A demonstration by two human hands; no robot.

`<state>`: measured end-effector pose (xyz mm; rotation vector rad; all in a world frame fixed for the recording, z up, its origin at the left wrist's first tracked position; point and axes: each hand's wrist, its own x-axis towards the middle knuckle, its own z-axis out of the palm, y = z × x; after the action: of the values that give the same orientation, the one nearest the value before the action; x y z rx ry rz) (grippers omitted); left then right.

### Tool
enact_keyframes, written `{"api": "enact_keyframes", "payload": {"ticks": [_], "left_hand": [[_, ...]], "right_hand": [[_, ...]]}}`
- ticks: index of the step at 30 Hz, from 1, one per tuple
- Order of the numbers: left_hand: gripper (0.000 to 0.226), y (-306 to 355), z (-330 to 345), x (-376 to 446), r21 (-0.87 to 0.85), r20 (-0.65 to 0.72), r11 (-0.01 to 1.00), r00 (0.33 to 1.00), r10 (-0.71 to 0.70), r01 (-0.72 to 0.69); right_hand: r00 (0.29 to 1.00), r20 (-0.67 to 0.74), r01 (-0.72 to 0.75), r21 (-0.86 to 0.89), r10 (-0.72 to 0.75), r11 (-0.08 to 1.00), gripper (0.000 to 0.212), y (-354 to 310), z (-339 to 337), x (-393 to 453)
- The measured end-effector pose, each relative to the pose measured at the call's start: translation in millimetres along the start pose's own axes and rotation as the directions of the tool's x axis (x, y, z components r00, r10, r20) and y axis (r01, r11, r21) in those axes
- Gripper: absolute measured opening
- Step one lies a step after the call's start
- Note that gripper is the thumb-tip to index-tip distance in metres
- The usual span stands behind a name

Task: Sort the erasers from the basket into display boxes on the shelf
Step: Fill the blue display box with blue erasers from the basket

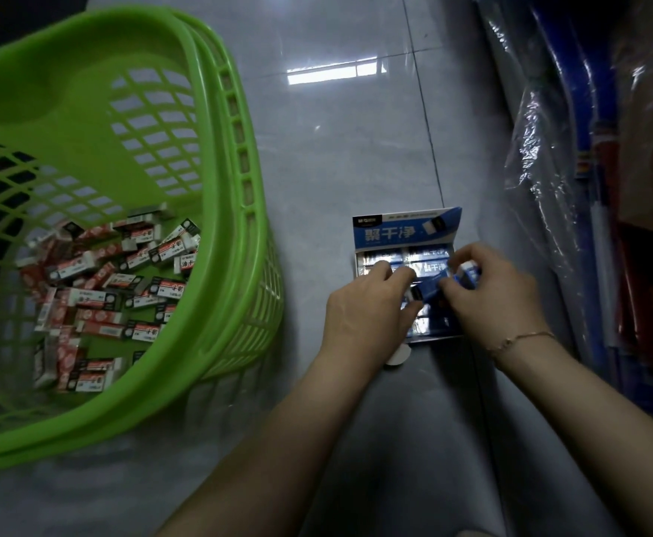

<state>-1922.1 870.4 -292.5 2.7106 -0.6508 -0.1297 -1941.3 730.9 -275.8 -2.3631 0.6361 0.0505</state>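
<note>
A green plastic basket (216,211) stands at the left with several red-and-white erasers (96,300) in its bottom. A blue display box (406,230) lies open on the grey floor, its lid flap raised at the far side, with blue-wrapped erasers in rows inside. My left hand (363,308) and my right hand (495,292) meet over the box. Between their fingertips is a blue eraser (429,290), gripped by both. My right hand also holds a second blue-and-white eraser (470,275). Much of the box's near half is hidden under my hands.
Grey tiled floor (356,149) lies between the basket and the box. Plastic-wrapped blue and red goods (573,168) stand along the right side. A small white card tab (396,356) pokes out beneath my left wrist.
</note>
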Motion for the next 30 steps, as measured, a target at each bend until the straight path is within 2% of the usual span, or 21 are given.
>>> {"api": "enact_keyframes", "payload": {"ticks": [3, 7, 12, 15, 17, 18, 19, 20, 21, 22, 23, 24, 25, 26, 27, 30], "left_hand": [[0.028, -1, 2, 3, -0.069, 0.019, 0.997, 0.999, -0.034, 0.036], [0.026, -1, 4, 5, -0.069, 0.038, 0.997, 0.999, -0.038, 0.041], [0.025, -1, 7, 5, -0.038, 0.031, 0.998, 0.999, -0.045, 0.046], [0.024, -1, 6, 8, -0.038, 0.039, 0.996, 0.996, -0.074, 0.076], [0.021, -2, 2, 7, -0.095, 0.057, 0.990, 0.994, -0.095, 0.100], [0.016, -3, -1, 6, -0.168, 0.061, 0.976, 0.990, -0.130, 0.138], [0.010, -3, -4, 5, -0.279, 0.069, 0.939, 0.979, -0.190, 0.202], [0.006, -4, -7, 4, -0.424, 0.096, 0.860, 0.958, -0.269, 0.284], [0.005, -4, -11, 3, -0.588, 0.152, 0.722, 0.927, -0.343, 0.364], [0.006, -4, -16, 2, -0.734, 0.235, 0.532, 0.893, -0.385, 0.422], [0.006, -2, -22, 2, -0.820, 0.331, 0.334, 0.861, -0.385, 0.465], [0.006, -1, -28, 1, -0.850, 0.420, 0.170, 0.837, -0.352, 0.499], [0.007, 1, -33, 0, -0.845, 0.486, 0.073, 0.819, -0.306, 0.529], [0.010, 2, -36, 0, -0.830, 0.528, 0.045, 0.808, -0.261, 0.556], [0.014, 2, -38, -1, -0.816, 0.550, 0.062, 0.804, -0.224, 0.575], [0.024, 2, -37, -3, -0.792, 0.556, 0.160, 0.804, -0.209, 0.589]], "right_hand": [[0.992, 0.098, 0.098, -0.184, -0.081, 0.978, 0.016, -1, 2, 3], [0.968, 0.214, 0.186, -0.279, -0.128, 0.942, 0.021, -1, 3, 4], [0.962, 0.198, 0.264, -0.495, -0.188, 0.828, 0.022, 0, 2, 2], [0.972, 0.182, 0.221, -0.492, -0.149, 0.842, 0.028, 2, 2, 4], [0.980, 0.153, 0.181, -0.383, -0.131, 0.906, 0.028, 6, 2, 7], [0.986, 0.125, 0.137, -0.273, -0.106, 0.952, 0.027, 6, 1, 8], [0.994, 0.100, 0.064, -0.118, -0.053, 0.991, 0.025, 5, -1, 9], [0.993, 0.108, -0.045, 0.089, 0.035, 0.995, 0.023, 2, -4, 9], [0.977, 0.170, -0.179, 0.334, 0.128, 0.925, 0.019, -2, -8, 8], [0.940, 0.285, -0.321, 0.549, 0.187, 0.772, 0.017, -8, -12, 7], [0.891, 0.416, -0.438, 0.681, 0.183, 0.587, 0.019, -12, -17, 5], [0.849, 0.512, -0.513, 0.735, 0.132, 0.443, 0.022, -16, -21, 2], [0.818, 0.570, -0.556, 0.748, 0.079, 0.364, 0.026, -19, -23, 1], [0.798, 0.601, -0.577, 0.748, 0.033, 0.328, 0.030, -21, -24, -1], [0.789, 0.615, -0.586, 0.748, 0.007, 0.310, 0.032, -24, -25, -3], [0.796, 0.604, -0.589, 0.759, 0.040, 0.278, 0.031, -30, -20, -6]]}}
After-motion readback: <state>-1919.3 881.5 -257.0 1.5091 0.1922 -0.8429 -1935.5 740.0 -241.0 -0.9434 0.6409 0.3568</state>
